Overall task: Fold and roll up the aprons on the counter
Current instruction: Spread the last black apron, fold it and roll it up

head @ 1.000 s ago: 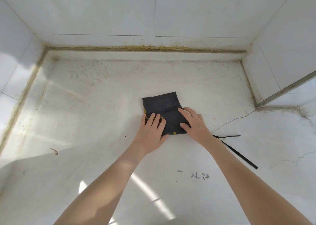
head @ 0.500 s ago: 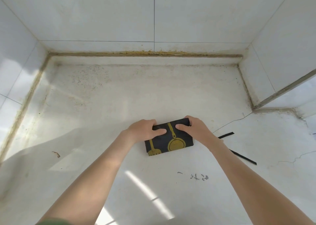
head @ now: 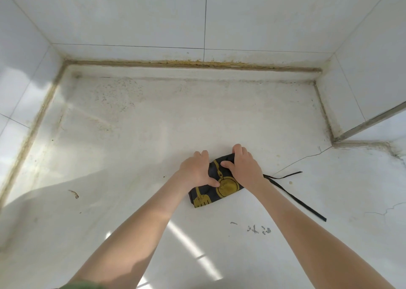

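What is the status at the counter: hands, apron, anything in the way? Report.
Gripping the apron: left hand, right hand. Bundle compact on counter, gold print up. Loose strap trails right.

The apron [head: 226, 188] is black with a yellow pan and fork on it. It is folded small on the counter [head: 131, 157], its strap [head: 294, 197] trailing right.

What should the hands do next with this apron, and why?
Probably roll the apron a turn toward the person. The left hand and right hand both curl over its far edge with thumbs on top, while its flat printed near part lies unrolled and the strap trails loose on the counter.
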Tool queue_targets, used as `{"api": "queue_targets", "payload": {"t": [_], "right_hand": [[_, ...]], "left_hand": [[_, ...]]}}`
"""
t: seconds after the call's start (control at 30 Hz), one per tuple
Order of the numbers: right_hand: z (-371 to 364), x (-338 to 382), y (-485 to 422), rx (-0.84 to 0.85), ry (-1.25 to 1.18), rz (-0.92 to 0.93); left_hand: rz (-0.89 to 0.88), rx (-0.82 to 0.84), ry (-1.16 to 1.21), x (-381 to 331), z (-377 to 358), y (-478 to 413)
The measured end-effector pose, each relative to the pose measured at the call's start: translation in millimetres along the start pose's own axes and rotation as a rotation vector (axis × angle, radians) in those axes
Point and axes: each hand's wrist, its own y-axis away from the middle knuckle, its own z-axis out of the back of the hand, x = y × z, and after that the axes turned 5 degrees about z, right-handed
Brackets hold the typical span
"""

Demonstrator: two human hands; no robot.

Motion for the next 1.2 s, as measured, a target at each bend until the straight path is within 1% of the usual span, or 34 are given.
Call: {"api": "queue_targets", "payload": {"t": [0.07,0.13,0.23,0.33,0.47,0.6,0.7,0.77,0.93,1.0,1.13,1.2], "right_hand": [[3,-2,1,0.003,-0.1,0.0],[8,-7,1,0.033,-0.281,-0.014],[18,-21,3,0.146,-0.507,-0.045],[29,-30,11,0.264,-0.62,-0.057],[41,-32,21,0.349,-0.623,-0.06],[52,-32,30,0.405,-0.572,-0.061],[66,-28,35,0.433,-0.51,-0.017],[80,-23,36,0.433,-0.49,0.002],[123,-3,43,0.341,-0.467,0.093],[140,10,47,0.312,-0.405,0.154],[169,20,51,0.278,-0.279,0.262],[184,18,53,0.211,-0.286,0.276]], "left_hand": [[0.0,0.005,-0.036,-6,-2,0],[-0.011,0.006,-0.099,-12,-2,-1],[-0.013,-0.006,-0.178,-19,-3,-1],[-0.001,0.027,-0.156,-27,-4,0],[0.024,0.113,-0.037,-30,4,4],[0.084,0.294,0.185,-20,9,11],[0.113,0.361,0.304,-19,18,22],[0.108,0.377,0.365,-19,28,30],[0.015,0.372,0.585,-30,54,59],[-0.043,0.332,0.633,-36,61,70],[-0.079,0.143,0.615,-42,69,83],[-0.098,-0.018,0.553,-42,74,89]]}}
